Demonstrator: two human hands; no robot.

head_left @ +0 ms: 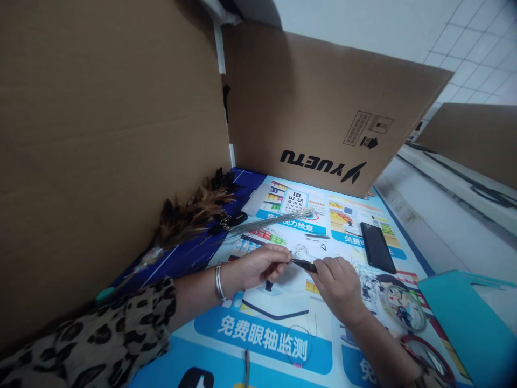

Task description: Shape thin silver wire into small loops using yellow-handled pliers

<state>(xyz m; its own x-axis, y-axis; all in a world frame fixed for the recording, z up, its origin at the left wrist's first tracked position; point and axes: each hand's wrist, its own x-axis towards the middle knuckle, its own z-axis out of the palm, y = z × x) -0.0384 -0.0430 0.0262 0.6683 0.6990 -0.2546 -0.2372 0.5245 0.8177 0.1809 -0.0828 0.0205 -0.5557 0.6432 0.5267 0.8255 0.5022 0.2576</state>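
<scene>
My right hand point(337, 285) is wrapped round a pair of small dark pliers point(304, 264), whose narrow tip points left. My left hand point(264, 265), with a silver bangle at the wrist, is pinched closed right at that tip. What lies between its fingertips is too small to make out. Just beyond the hands, fine wire pieces point(301, 250) lie on the printed tabletop cover point(262, 337). A bundle of thin straight silver wires point(274, 220) stretches across it farther back.
Brown feathers point(189, 210) and a black key fob point(235, 219) lie at the left by a cardboard panel point(113, 134). A second panel point(323, 108) stands behind. To the right are a black phone point(377, 247), a roll of clear tape point(404, 307), red-rimmed glasses point(428, 358) and a teal folder point(468, 328).
</scene>
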